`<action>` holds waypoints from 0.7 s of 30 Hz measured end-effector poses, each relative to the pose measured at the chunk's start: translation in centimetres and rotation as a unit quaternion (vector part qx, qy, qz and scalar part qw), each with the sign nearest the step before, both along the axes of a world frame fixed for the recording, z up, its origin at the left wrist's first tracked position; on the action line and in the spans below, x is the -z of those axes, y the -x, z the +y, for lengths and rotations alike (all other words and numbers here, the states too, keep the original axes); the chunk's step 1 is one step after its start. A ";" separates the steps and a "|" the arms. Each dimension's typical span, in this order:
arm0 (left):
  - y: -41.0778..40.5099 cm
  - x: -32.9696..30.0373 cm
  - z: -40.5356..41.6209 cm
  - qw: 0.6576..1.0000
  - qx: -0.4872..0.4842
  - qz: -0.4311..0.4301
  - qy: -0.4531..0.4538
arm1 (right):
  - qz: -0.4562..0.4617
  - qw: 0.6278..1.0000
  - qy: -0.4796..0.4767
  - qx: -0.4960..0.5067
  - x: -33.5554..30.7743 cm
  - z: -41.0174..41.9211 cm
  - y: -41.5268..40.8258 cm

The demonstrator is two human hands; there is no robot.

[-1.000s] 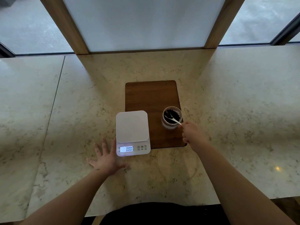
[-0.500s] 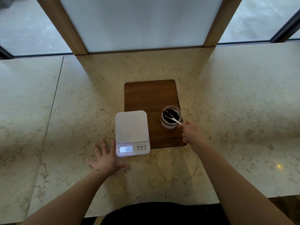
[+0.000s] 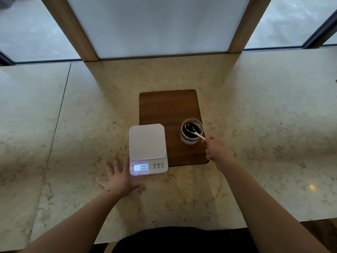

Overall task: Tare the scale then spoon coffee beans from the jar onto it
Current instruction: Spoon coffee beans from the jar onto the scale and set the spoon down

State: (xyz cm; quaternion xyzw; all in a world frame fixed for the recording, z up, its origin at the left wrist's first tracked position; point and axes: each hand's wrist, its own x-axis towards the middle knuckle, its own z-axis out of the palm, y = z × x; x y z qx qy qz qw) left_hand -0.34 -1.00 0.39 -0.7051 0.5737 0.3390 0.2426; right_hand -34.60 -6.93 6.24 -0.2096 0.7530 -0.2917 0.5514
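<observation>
A: Starting at the left, what is the person doing?

B: The left hand (image 3: 119, 177) lies flat on the desk (image 3: 264, 125), fingers spread wide and holding nothing, its fingertips just beside the near left corner of the scale (image 3: 147, 148). The display (image 3: 141, 167) reads zeros and the platform is bare, so the taring looks done.

A: Then the scooping is the step in hand?

B: That is the fair reading. To the right of the scale the jar (image 3: 191, 133) stands upright on the near right part of the wooden board (image 3: 168, 106). The right hand (image 3: 217, 150) pinches the handle end of a white spoon (image 3: 194, 131) whose bowl is inside the jar among the coffee beans (image 3: 190, 127). Whether the bowl is already loaded is hard to tell at this size; a few dark beans seem to sit in it.

A: What does the next move call for?

B: Probably lifting the spoon level clear of the jar's rim, carrying it left over the board to the platform, and tipping it near the middle so beans do not roll off the edge.

A: And the surroundings?

B: A pale marbled stone desk with a seam on the left, wooden posts framing a frosted panel behind, and windows on either side.
</observation>
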 end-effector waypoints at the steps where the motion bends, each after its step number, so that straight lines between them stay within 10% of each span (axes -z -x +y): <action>1: 0.0 0.0 0.0 1.000 0.000 0.000 0.000 | 0.001 1.000 0.000 0.001 -0.2 0.0 0.0; 21: -0.3 0.5 0.0 1.000 -0.017 0.021 0.011 | 0.016 0.997 0.022 -0.079 -2.8 -1.4 -5.3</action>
